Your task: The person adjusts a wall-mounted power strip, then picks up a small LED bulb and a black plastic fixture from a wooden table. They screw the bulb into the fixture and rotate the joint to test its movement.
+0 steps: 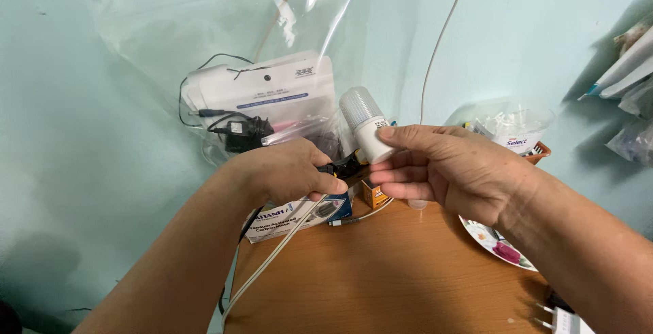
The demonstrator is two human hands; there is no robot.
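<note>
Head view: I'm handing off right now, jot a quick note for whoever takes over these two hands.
Left hand: closed on a black-and-yellow tool and a white cord, over the wooden table.
Right hand: fingertip grip on a small white lamp with a clear ribbed dome, held upright, tool tip at its base.
Done: lamp and tool both lifted off the table.
Left: work at the lamp's base looks unfinished; its underside is hidden.

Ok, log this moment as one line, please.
left hand: grips black-yellow tool | right hand: holds white lamp | white cord over wooden table
</note>
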